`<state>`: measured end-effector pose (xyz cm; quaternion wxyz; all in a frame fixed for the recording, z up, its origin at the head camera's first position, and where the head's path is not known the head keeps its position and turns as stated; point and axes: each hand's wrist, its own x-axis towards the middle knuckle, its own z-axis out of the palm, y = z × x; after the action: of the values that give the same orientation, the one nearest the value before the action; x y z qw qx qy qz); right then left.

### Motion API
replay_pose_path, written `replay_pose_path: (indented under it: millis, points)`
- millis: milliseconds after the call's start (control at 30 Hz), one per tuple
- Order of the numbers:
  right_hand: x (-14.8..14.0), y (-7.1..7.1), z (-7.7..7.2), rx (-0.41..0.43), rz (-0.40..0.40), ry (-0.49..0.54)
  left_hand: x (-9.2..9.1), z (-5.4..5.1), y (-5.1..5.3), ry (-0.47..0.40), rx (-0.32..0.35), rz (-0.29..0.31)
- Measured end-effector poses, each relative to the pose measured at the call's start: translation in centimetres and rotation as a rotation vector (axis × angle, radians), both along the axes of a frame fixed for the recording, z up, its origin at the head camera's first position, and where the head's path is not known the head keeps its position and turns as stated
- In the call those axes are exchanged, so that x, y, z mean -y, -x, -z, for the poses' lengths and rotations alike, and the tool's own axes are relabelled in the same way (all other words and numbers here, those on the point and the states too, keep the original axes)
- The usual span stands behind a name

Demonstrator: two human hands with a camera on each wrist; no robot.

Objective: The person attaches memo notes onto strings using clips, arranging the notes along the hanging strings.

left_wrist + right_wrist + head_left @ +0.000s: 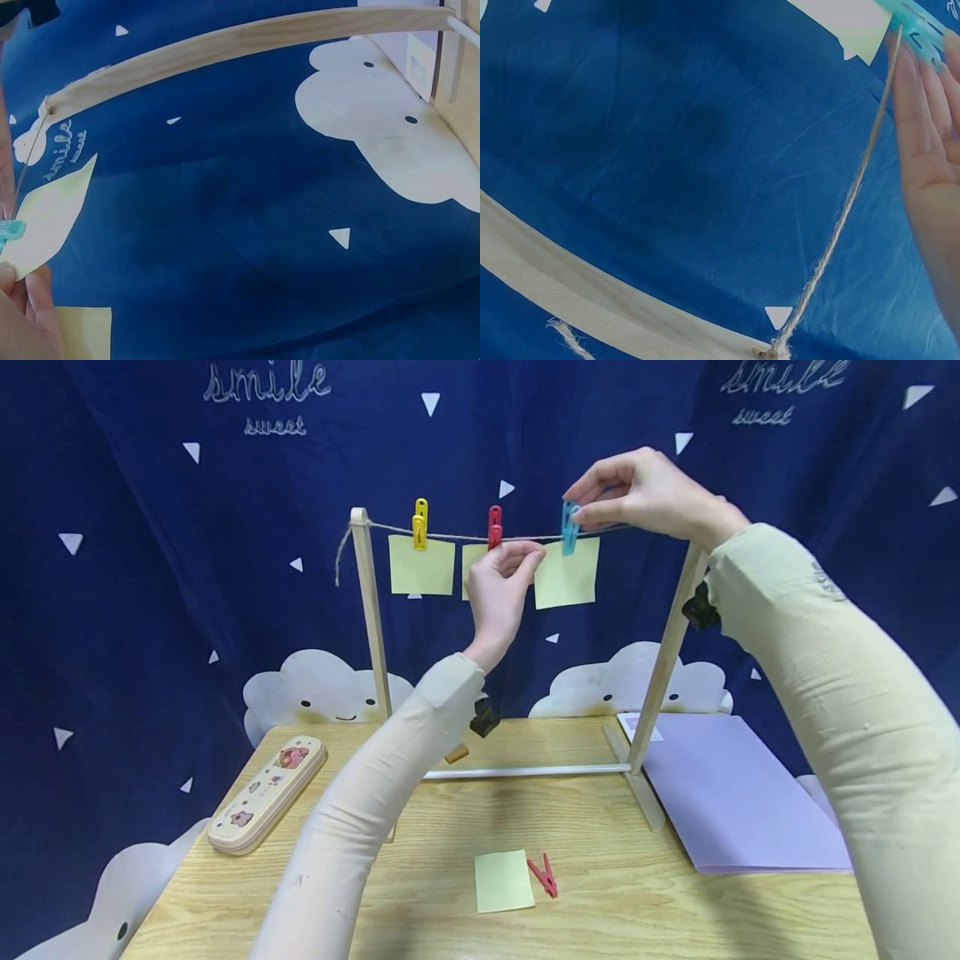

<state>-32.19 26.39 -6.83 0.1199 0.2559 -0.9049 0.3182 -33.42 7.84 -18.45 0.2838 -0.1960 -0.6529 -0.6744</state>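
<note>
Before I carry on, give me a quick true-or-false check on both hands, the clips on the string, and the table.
1. The right hand pinches the blue clip. True.
2. The left hand grips the pencil case. False: the left hand pinches the edge of the right-hand hanging note.
3. On the string, the red clip sits between the yellow clip and the blue clip. True.
4. The loose clip on the table is green. False: the loose clip is red, beside a yellow note.

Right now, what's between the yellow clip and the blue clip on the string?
The head view shows a red clip and a note partly behind the left hand.
</note>
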Motion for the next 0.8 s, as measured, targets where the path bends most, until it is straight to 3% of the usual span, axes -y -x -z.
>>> replay_pose_path:
  millis: [600,800]
  points:
    - [0.06,-0.16,0.19,0.0,0.063,-0.078,0.06,0.31,0.1,0.01,-0.032,-0.013]
    - [0.04,-0.17,0.35,-0.018,0.074,-0.113,0.31,0.65,0.07,0.017,-0.019,0.009]
